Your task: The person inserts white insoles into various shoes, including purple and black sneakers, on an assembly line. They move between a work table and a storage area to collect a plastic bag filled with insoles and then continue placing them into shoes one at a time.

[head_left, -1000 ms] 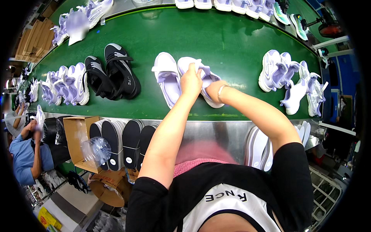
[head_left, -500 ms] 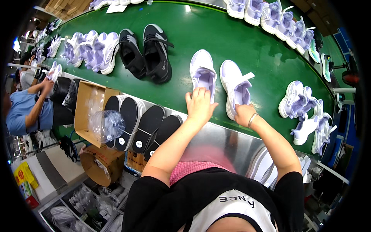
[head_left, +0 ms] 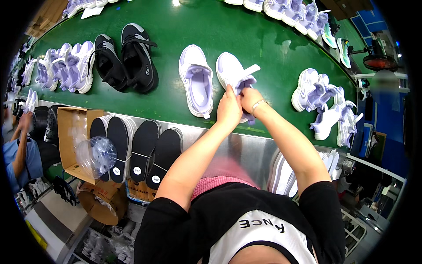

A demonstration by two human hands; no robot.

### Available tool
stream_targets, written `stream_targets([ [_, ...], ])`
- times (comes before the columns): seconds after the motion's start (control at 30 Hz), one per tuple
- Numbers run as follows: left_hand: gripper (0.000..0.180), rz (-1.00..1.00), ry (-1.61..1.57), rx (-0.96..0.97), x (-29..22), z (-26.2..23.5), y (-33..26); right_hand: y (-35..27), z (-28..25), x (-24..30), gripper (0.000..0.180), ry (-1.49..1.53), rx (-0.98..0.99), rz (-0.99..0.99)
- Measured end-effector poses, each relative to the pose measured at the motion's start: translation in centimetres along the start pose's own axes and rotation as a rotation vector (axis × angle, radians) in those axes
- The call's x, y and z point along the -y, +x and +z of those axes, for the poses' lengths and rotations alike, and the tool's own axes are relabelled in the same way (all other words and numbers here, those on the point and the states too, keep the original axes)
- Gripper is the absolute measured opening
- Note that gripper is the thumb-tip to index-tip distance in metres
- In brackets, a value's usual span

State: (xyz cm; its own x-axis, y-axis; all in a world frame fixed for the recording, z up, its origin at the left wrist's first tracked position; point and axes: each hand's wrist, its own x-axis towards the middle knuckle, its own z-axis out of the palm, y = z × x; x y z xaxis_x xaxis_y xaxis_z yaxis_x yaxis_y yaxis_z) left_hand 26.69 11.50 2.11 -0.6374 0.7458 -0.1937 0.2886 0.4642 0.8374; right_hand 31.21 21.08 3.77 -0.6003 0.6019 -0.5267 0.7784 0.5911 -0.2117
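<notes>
Both my hands are at a white and lavender sneaker on the green bench. My left hand grips its near left side, with fingers bunched at the opening. My right hand is closed at the opening's right edge, touching my left hand. The lavender collar and heel are partly hidden by my hands. A loose strap stands up from the shoe's right side. Just to the left, its matching sneaker lies untouched, toe pointing away, with a pale insole visible inside.
A pair of black shoes and a row of white-lavender shoes stand to the left; more shoes lie right. Banded black insoles and an open carton line the near edge. A person's arm shows far left.
My left hand has left the left sneaker and moved right to the other one, meeting my right hand there. The whole view has shifted, so the bench things appear further left.
</notes>
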Motion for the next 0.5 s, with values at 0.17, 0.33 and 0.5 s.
stream_targets([
  [0.17, 0.046, 0.056, -0.056, 0.101, 3.3, -1.8, -0.3, 0.4, 0.3, 4.1, 0.026, -0.267, 0.205, 0.07],
  [0.33, 0.045, 0.02, 0.014, 0.151, 3.0, -2.7, -0.1, 1.1, 1.9, 4.0, 0.025, -0.274, 0.153, 0.061],
  [0.5, 0.045, 0.027, 0.089, 0.121, 1.7, -2.1, 0.2, -0.9, -0.7, 3.3, 0.023, -0.242, 0.145, -0.041],
])
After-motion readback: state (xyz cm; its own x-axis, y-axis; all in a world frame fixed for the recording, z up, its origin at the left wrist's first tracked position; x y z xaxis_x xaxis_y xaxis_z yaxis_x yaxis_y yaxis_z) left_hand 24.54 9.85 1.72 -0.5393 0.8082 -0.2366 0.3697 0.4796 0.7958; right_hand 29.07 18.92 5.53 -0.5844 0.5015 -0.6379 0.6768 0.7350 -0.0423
